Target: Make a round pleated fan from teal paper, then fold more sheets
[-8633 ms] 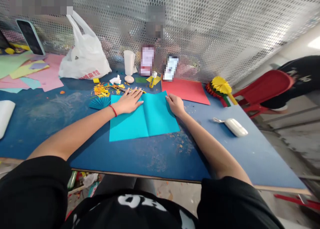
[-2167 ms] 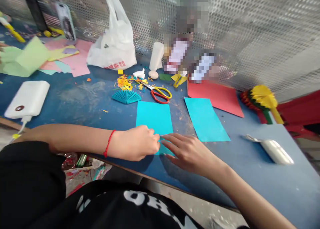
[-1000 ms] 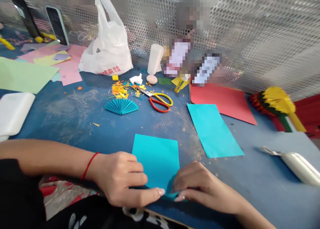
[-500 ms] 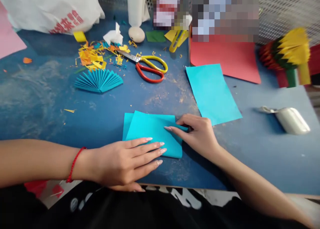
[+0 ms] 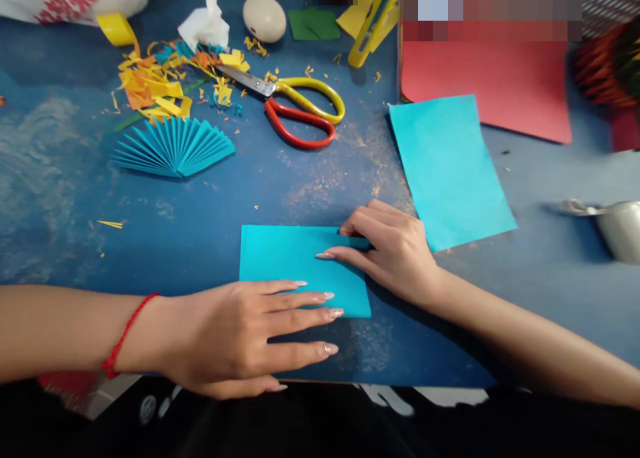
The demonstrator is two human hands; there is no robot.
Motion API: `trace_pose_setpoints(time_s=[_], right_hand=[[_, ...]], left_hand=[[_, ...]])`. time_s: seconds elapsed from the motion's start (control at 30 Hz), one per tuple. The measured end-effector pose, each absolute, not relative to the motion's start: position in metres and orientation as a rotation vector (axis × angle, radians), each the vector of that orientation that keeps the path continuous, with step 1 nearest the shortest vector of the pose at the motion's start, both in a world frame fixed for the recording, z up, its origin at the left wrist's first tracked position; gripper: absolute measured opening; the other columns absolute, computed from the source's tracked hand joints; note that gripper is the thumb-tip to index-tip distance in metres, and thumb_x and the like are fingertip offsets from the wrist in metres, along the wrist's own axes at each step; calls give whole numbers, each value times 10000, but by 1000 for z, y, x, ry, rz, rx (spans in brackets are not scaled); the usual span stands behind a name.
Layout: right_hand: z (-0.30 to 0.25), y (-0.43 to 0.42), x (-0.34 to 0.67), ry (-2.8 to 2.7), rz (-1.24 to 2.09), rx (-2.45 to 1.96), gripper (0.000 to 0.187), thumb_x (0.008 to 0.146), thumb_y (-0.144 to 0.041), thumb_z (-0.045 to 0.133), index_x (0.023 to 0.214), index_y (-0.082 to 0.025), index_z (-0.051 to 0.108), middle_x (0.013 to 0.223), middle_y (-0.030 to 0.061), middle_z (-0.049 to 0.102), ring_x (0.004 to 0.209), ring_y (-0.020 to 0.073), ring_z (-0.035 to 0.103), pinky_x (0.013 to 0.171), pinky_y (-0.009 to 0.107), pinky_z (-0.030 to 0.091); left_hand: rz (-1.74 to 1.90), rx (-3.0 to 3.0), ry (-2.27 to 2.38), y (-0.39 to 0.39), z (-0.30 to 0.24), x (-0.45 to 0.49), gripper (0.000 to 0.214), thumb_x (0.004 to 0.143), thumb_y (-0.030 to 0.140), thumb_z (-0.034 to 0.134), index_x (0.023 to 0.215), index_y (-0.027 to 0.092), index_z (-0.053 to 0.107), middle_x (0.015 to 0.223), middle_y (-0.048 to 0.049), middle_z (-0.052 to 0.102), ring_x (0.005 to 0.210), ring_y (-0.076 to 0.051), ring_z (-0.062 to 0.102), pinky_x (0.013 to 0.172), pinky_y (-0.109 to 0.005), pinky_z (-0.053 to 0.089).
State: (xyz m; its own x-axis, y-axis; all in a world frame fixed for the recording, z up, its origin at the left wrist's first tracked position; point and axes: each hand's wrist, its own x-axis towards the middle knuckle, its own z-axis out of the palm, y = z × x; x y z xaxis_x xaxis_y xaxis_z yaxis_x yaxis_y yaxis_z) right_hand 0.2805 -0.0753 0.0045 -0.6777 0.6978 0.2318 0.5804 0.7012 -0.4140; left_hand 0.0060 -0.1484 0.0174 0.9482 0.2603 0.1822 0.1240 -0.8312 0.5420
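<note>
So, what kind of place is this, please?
Probably a paper-craft workbench: a pleated blue paper fan, scissors and scattered yellow paper scraps lie on a worn blue table.

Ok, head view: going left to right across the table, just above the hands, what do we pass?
Pleated turquoise paper fan → red-and-yellow-handled scissors → loose turquoise paper sheet → white oblong object
</note>
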Motion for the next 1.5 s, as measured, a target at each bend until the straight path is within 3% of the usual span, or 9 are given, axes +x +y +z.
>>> trace_pose_setpoints(time_s=[0.17, 0.33, 0.53, 0.6, 0.83, 1.03, 1.27, 1.4, 1.5], right_hand=[[5, -64, 277, -2580, 428, -879, 391, 971, -540, 686, 808, -200, 582, 731, 15, 649, 652, 161, 557, 623, 295, 431], [8, -62, 278, -2553, 584, -902, 378, 933, -524, 748, 832, -197, 589, 745, 6, 649, 656, 155, 575, 621, 293, 451], [7, -59, 279, -2266, 977, -979, 295, 906, -324, 824, 1140, -223, 676, 823, -34, 717, 661, 116, 655, 593, 247, 500], [7, -59, 277, -2194, 1019, -1002, 277, 901, -274, 827, 1135, -243, 681, 839, -45, 740, 657, 107, 671, 585, 235, 514], [9, -58, 273, -2254, 948, -983, 97, 916, -219, 801, 923, -242, 706, 839, -26, 764, 685, 117, 697, 649, 247, 566], [9, -57, 273, -2247, 912, -941, 89, 921, -208, 790, 926, -231, 704, 812, -6, 740, 689, 129, 687, 625, 260, 556], [12, -58, 272, -2277, 869, -985, 112, 917, -194, 790, 933, -258, 700, 824, 1, 733, 685, 153, 682, 626, 295, 561], [11, -61, 274, -2330, 756, -1069, 142, 908, -214, 805, 971, -283, 697, 872, 4, 715, 759, 181, 686, 708, 329, 577], [8, -62, 277, -2382, 571, -1130, 204, 906, -356, 815, 1067, -298, 705, 1014, 44, 695, 942, 252, 687, 847, 414, 585]], left_hand=[[189, 2618, 226, -141, 14, 8, 555, 1077, 393, 531, 1588, 177, 494, 1697, -129, 400, 1575, -249, 411, 1318, -440, 358], [251, 2605, 269, -146, 11, 11, 518, 1076, 390, 545, 1568, 230, 527, 1688, -86, 430, 1563, -232, 431, 1314, -412, 358], [180, 2615, 310, -142, 12, 9, 677, 1077, 446, 534, 1684, 252, 305, 1713, -77, 390, 1606, -192, 345, 1281, -378, 407], [194, 2623, 325, -142, 12, 9, 715, 1069, 458, 550, 1693, 245, 274, 1717, -66, 383, 1599, -186, 359, 1276, -368, 414], [165, 2658, 384, -143, 13, 10, 680, 1065, 501, 528, 1663, 226, 360, 1717, -42, 387, 1596, -182, 363, 1271, -339, 409], [186, 2660, 404, -142, 13, 11, 655, 1034, 539, 575, 1610, 245, 472, 1704, -11, 411, 1589, -171, 378, 1248, -308, 439], [169, 2668, 381, -145, 11, 9, 621, 1054, 524, 542, 1600, 235, 484, 1716, -35, 390, 1592, -186, 372, 1259, -340, 423], [168, 2655, 375, -146, 10, 9, 633, 1049, 525, 555, 1605, 234, 475, 1728, -38, 366, 1620, -195, 311, 1286, -357, 385], [178, 2638, 377, -147, 9, 10, 665, 1047, 532, 558, 1622, 214, 448, 1731, -46, 358, 1635, -214, 273, 1295, -383, 374]])
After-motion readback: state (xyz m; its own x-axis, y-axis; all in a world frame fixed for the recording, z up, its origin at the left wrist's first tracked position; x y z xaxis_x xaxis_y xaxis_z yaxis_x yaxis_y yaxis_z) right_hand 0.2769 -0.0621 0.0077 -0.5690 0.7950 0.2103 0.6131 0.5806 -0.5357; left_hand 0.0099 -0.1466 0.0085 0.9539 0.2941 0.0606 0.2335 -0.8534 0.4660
